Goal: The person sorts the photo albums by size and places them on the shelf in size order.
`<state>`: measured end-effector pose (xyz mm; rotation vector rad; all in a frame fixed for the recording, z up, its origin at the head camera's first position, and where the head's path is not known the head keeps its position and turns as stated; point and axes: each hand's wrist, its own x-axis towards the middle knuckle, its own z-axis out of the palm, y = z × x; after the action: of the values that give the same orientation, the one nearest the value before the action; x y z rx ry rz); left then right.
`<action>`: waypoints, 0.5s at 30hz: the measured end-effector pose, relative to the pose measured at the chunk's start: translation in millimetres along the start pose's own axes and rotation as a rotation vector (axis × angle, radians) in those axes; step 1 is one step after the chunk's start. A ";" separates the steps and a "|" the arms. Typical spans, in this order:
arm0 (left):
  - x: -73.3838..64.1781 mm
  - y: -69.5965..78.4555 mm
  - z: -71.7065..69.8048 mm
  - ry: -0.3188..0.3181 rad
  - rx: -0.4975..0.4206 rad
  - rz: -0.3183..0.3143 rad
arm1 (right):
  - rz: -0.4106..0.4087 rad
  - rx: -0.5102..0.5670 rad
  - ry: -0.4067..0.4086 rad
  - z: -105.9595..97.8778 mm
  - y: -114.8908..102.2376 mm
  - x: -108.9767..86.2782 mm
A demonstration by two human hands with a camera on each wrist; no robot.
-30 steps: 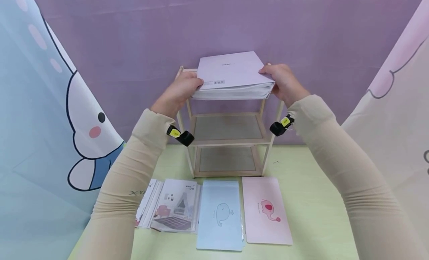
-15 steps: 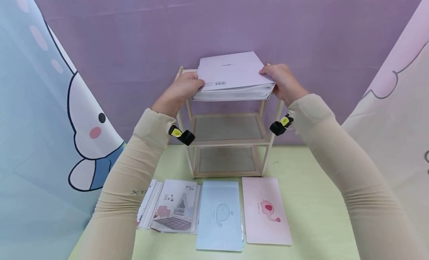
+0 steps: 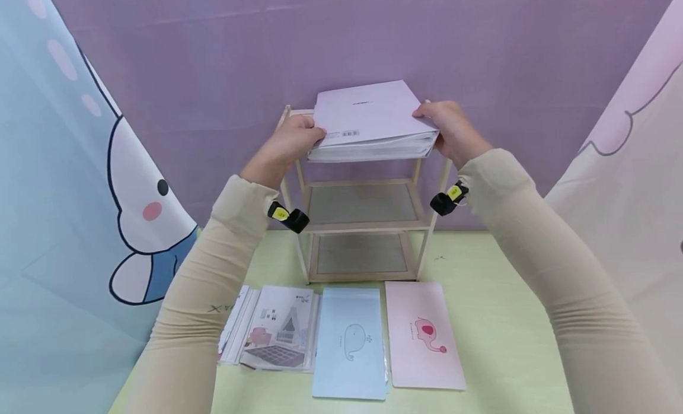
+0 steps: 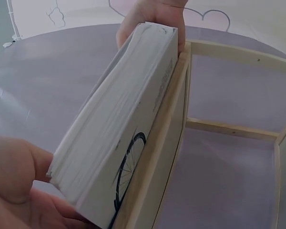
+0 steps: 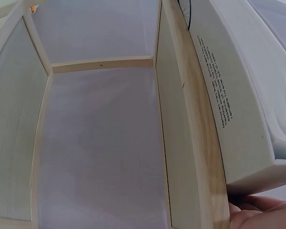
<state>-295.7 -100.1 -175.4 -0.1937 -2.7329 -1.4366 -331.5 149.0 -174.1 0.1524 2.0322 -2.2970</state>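
A thick white book (image 3: 368, 111), with a barcode on its cover, lies on the top level of the wooden rack (image 3: 368, 226). My left hand (image 3: 288, 146) grips its near left corner, thumb on the cover. At the right side my right hand (image 3: 453, 132) holds it, thumb on top and fingers at the side. In the left wrist view, the book (image 4: 109, 114) has a bicycle wheel printed on its spine and sits against the wooden edge, between left hand (image 4: 24, 186) and right hand (image 4: 155, 19). The right wrist view shows fingers of the right hand (image 5: 262, 212) under the book's corner.
On the green table (image 3: 501, 331) before the rack lie a blue whale-print notebook (image 3: 349, 343), a pink elephant-print notebook (image 3: 425, 337) and several booklets (image 3: 280, 328) at the left. A purple cloth (image 3: 213, 64) hangs behind the rack. Two lower shelves sit beneath the top level.
Almost nothing differs. Both hands keep their hold on the book, which has shifted only very slightly.
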 end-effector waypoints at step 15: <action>-5.4 -3.3 2.4 -0.019 -0.156 0.013 | -0.060 0.081 0.010 -12.1 2.4 -14.5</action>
<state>-290.7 -100.4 -180.0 -0.2319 -2.6287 -1.6532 -316.5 160.6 -176.2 0.1094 1.9758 -2.4208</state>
